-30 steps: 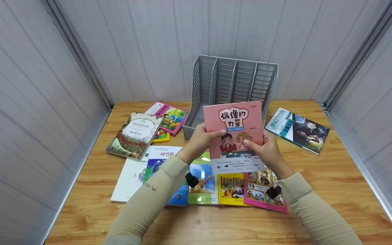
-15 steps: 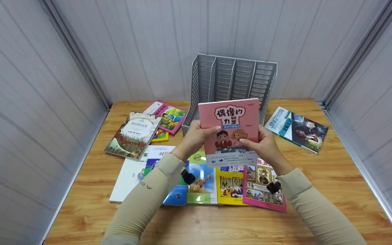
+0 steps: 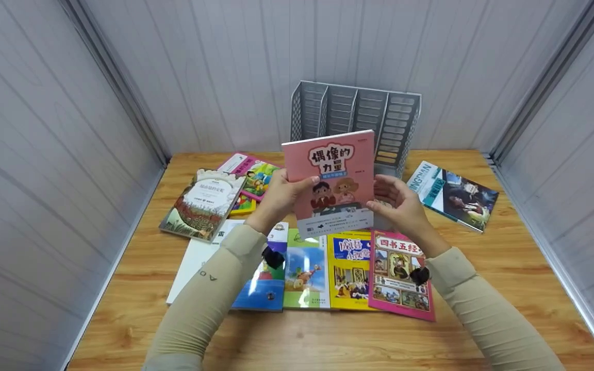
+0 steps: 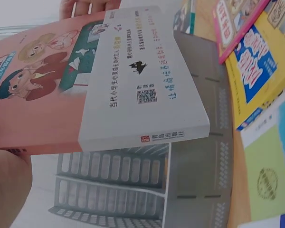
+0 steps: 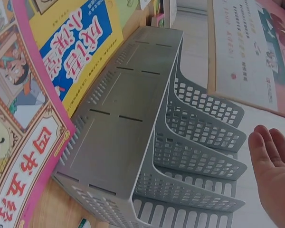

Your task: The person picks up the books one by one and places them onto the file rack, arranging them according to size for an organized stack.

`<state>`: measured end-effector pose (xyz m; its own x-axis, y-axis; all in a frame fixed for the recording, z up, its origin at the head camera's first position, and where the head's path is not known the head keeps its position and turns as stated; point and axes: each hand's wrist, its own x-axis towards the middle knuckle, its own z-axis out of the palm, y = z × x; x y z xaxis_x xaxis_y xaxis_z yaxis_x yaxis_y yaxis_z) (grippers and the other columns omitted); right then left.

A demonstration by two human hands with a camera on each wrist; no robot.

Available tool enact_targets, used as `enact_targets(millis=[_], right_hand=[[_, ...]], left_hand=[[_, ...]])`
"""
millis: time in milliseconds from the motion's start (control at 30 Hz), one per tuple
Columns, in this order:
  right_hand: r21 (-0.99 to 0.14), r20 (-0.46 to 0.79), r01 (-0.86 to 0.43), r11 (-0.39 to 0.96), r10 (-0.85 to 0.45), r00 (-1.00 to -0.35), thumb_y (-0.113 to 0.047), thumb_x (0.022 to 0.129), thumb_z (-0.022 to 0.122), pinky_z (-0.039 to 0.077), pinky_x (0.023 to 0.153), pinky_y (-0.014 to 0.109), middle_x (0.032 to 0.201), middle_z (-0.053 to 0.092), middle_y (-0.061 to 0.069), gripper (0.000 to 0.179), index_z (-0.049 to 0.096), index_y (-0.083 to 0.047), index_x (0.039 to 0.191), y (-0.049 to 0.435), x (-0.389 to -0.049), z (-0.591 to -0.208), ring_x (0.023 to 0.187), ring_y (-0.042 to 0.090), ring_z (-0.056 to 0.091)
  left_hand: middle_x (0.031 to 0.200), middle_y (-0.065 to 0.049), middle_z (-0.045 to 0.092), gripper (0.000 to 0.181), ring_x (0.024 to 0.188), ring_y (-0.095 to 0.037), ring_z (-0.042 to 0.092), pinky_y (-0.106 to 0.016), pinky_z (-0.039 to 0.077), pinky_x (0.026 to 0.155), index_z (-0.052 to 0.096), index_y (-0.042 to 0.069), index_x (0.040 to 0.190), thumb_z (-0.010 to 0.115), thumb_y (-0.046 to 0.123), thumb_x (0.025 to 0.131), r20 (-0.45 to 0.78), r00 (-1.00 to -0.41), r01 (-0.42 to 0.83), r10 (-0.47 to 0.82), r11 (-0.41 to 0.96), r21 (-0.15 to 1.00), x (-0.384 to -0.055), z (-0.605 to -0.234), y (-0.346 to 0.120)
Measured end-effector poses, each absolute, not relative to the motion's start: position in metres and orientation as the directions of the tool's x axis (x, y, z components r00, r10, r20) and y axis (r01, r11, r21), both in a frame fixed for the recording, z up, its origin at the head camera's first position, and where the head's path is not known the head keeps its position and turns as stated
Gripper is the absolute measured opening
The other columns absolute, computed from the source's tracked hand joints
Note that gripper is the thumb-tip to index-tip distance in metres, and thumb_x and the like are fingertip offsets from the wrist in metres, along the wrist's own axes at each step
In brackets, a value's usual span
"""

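Observation:
A pink book (image 3: pixel 335 188) with two cartoon children and a white band is held up in front of a grey file rack (image 3: pixel 369 116). My left hand (image 3: pixel 279 198) grips its left edge, thumb lying across the cover and the other fingers hidden behind. My right hand (image 3: pixel 402 208) is beside the book's right edge with its fingers loosely spread, holding nothing. The right wrist view shows a gap between this hand and the book. Seen from the left wrist, the book's spine (image 4: pixel 147 138) faces the camera, and the rack shows beyond it.
A row of books lies in front, among them a yellow one (image 3: pixel 348 273) and a pink-edged comic (image 3: pixel 400 278). Further left, a brown landscape-cover book (image 3: pixel 204 206) overlaps others. A teal-and-black book (image 3: pixel 457 196) lies right of the rack. Panel walls (image 3: pixel 225 77) enclose the wooden table (image 3: pixel 302 340).
The pink book has moved up and left with my left hand and tilted slightly. My right hand has let go of its right edge and opened.

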<state>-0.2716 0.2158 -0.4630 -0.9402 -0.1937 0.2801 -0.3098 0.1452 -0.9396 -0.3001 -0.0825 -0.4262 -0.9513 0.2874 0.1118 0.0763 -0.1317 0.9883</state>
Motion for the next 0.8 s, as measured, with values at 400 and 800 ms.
enact_targets(millis=[400,800], right_hand=[[-0.886,0.306,-0.354,0.300,-0.195,-0.932,-0.004,0.101,0.075,0.051,0.111,0.020,0.144,0.065,0.025,0.052,0.056,0.006,0.148,0.225,-0.280,-0.467,0.136,0.039,0.062],[-0.718,0.372,-0.448,0.533,-0.250,-0.894,-0.002,0.097,0.078,0.053,0.112,0.062,0.139,0.067,0.033,0.048,0.062,0.012,0.140,0.228,-0.293,-0.491,0.128,0.049,0.066]], left_hand=[[0.135,-0.013,0.077,0.038,0.122,-0.034,0.076,-0.053,0.061,0.106,0.071,0.008,0.140,0.076,0.015,0.103,0.193,-0.970,0.177,0.145,-0.119,0.977,-0.303,-0.413,-0.103],[0.130,-0.020,0.078,0.034,0.116,-0.034,0.079,-0.049,0.065,0.099,0.072,0.001,0.135,0.075,0.010,0.102,0.233,-0.972,0.235,-0.031,-0.124,0.964,-0.304,-0.409,-0.121]])
